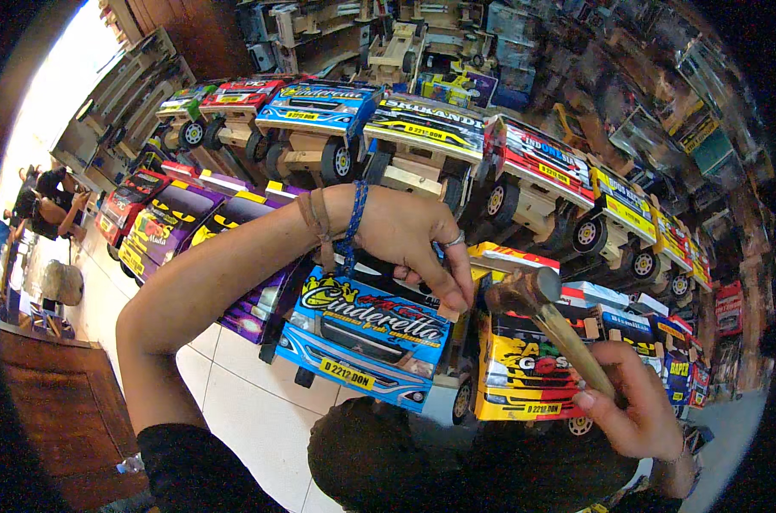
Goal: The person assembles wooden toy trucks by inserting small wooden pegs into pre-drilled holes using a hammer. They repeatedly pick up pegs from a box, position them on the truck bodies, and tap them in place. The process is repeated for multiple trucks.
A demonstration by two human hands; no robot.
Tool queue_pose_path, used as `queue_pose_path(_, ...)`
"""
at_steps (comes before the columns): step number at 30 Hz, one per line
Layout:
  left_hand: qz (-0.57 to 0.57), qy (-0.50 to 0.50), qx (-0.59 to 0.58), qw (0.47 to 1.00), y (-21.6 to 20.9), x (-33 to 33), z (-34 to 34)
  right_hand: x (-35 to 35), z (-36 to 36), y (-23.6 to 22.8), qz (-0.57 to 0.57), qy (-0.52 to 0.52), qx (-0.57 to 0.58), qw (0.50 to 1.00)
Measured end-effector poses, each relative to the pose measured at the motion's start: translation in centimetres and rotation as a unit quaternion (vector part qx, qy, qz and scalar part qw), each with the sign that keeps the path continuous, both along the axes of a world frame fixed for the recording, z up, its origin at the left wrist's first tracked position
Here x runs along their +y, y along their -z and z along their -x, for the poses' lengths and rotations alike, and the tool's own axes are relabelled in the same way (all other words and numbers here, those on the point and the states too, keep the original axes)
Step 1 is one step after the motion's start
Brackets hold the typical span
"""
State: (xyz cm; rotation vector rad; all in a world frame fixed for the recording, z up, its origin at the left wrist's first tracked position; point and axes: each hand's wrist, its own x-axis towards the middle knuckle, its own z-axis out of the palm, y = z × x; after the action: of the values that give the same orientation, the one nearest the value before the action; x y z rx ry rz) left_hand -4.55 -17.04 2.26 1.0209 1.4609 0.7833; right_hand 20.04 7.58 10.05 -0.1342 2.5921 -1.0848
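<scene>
My left hand (409,244) reaches over the top edge of a blue toy truck front (362,333) with a yellow plate. Its thumb and fingertips are pinched together by a small tan wood piece (448,314); what they hold is too small to make out. A ring, a blue braided cord and a brown band are on this hand and wrist. My right hand (631,406) grips the wooden handle of a hammer (576,342). The hammer's dark metal head is raised close to my left fingertips, in front of a yellow and red toy truck (525,363).
A row of colourful wooden toy trucks (426,128) with black wheels stands behind. Purple trucks (170,218) line the left side. Shelves (636,94) hold more toy parts. People (59,201) sit at the far left, on a white tiled floor (234,410).
</scene>
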Motion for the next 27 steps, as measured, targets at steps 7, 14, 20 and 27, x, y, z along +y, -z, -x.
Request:
queue_pose_path(7,-0.002,-0.016,0.005,1.0,0.6,-0.1,0.4,-0.7,1.7,0.1,0.008,-0.017,0.008,1.0)
queue_pose_path(14,0.005,-0.015,0.022,1.0,0.2,-0.2,0.3,-0.7,2.0,0.7,0.012,-0.014,-0.021,1.0)
queue_pose_path(20,0.0,0.004,0.02,1.0,0.5,0.0,0.7,-0.5,2.4,1.0,0.005,-0.062,0.033,0.998)
queue_pose_path(27,0.011,-0.008,0.023,1.0,0.7,-0.1,0.7,-1.5,2.4,1.2,0.065,0.028,-0.026,0.997)
